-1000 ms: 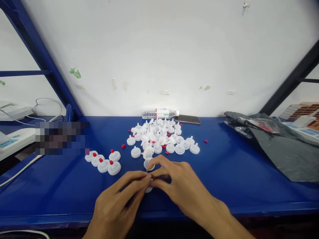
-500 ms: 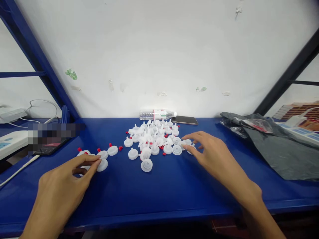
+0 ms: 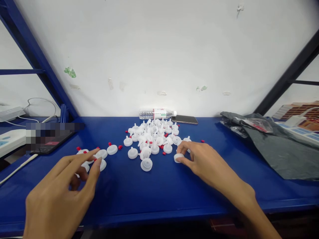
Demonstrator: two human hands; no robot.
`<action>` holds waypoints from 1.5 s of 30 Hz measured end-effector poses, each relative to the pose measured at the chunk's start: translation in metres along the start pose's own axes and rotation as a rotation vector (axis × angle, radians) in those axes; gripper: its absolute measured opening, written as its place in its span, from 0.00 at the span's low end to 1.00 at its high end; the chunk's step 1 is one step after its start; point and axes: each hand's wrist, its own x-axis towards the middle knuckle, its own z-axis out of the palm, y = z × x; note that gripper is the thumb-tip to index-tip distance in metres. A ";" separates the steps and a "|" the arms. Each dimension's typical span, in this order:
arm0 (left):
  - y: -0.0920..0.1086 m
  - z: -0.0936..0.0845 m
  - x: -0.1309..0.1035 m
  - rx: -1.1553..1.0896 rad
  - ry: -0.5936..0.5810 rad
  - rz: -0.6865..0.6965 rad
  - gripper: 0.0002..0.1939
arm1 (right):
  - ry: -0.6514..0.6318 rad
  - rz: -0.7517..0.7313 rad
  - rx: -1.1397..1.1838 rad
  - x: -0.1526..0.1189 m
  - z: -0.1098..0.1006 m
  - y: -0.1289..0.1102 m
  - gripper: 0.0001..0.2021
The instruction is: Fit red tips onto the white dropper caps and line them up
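My right hand [image 3: 199,159] pinches a white plastic nozzle cap [image 3: 178,157] by its round base, just right of the heap. On the left, my left hand [image 3: 67,182] has its thumb and fingers apart, close to a capped white nozzle cap [image 3: 101,164]. Several more with red tips lie around it, among them one nozzle cap [image 3: 112,149] lying clear of the fingers. Between my hands spreads a heap of white nozzle caps [image 3: 152,136], spouts pointing various ways, with small red tips [image 3: 163,153] scattered among them. One nozzle cap [image 3: 146,164] lies in front with its underside showing.
A clear plastic bottle [image 3: 157,114] lies against the wall beside a dark phone [image 3: 184,119]. At the right is a grey plastic bag [image 3: 269,149]. Another phone [image 3: 54,142], a power strip [image 3: 13,141] and white cables occupy the left side of the blue table [image 3: 154,196].
My right hand has closed on a nozzle cap and drawn it slightly toward me. My left hand's fingers have parted, leaving a capped nozzle cap on the table.
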 end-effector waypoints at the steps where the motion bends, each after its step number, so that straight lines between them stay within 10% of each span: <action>1: 0.006 -0.001 -0.005 -0.057 0.019 0.033 0.15 | -0.020 0.004 0.041 -0.002 -0.001 -0.003 0.01; 12: 0.047 0.014 -0.024 -0.840 -0.734 -0.119 0.14 | -0.176 -0.422 0.418 -0.027 0.018 -0.060 0.08; 19: 0.034 0.018 -0.024 -0.544 -0.464 -0.020 0.17 | 0.011 -0.205 0.151 -0.009 0.018 -0.038 0.10; 26: 0.032 0.026 -0.031 -0.383 -0.496 0.162 0.19 | -0.055 -0.083 -0.172 0.000 0.028 -0.028 0.14; 45: 0.035 0.029 -0.027 -0.474 -0.455 0.120 0.23 | -0.015 -0.235 0.547 -0.010 0.021 -0.051 0.09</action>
